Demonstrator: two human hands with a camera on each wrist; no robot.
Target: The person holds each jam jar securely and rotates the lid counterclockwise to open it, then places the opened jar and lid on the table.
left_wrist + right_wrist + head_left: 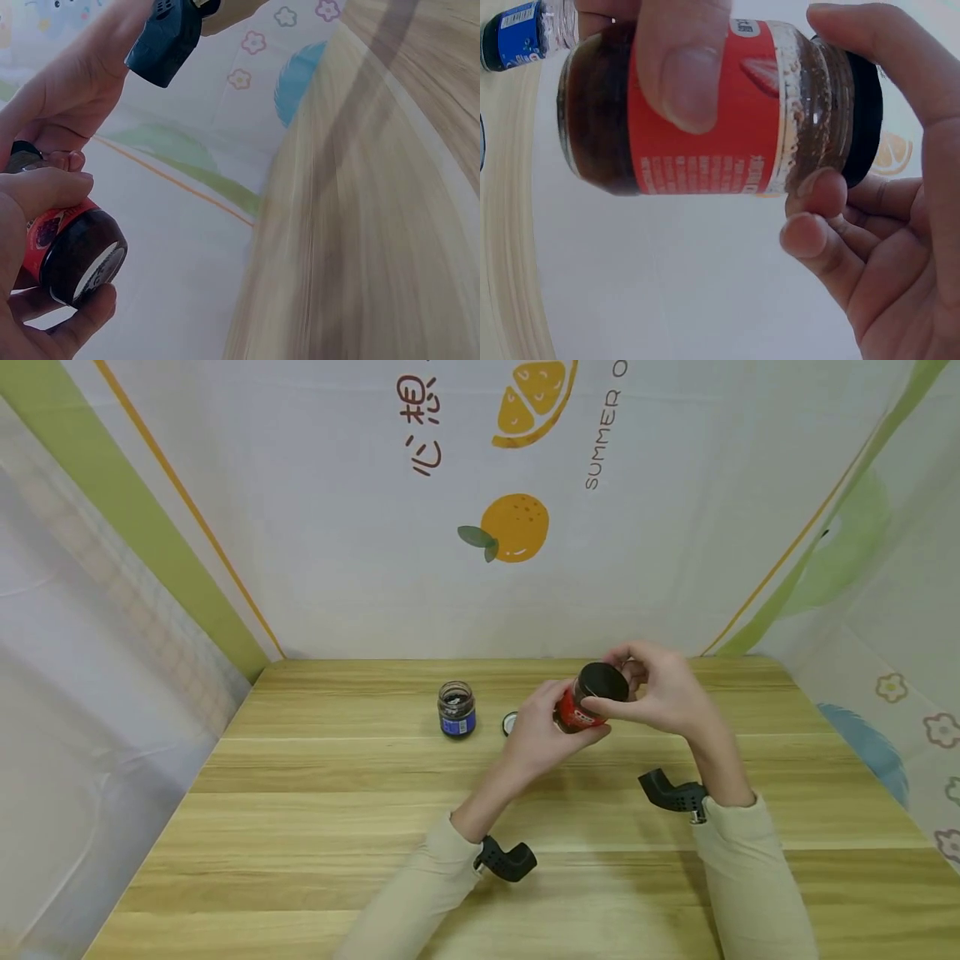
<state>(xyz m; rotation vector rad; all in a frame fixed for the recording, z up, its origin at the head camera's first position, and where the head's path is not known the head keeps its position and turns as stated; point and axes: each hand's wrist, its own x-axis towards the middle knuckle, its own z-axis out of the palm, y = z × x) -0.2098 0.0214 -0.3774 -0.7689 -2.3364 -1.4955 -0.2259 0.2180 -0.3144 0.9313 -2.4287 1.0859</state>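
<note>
My left hand (536, 731) grips a glass jam jar with a red label (576, 714) round its body, holding it tilted above the table. In the right wrist view the jar (705, 161) has dark contents, a strawberry picture on its label and residue inside the glass near the neck. A black lid (602, 679) sits on its mouth. My right hand (663, 689) is at that lid, thumb on one side and curled fingers on the other. The left wrist view shows the jar's dark base (84, 255) between my left fingers.
An uncapped glass jar with a blue label (456, 714) stands upright left of my hands, dark stuff inside. Beside it a pale lid (509, 722) lies on the wooden table (330, 827), partly hidden by my left hand. Printed curtains (360, 568) hang behind and at the sides.
</note>
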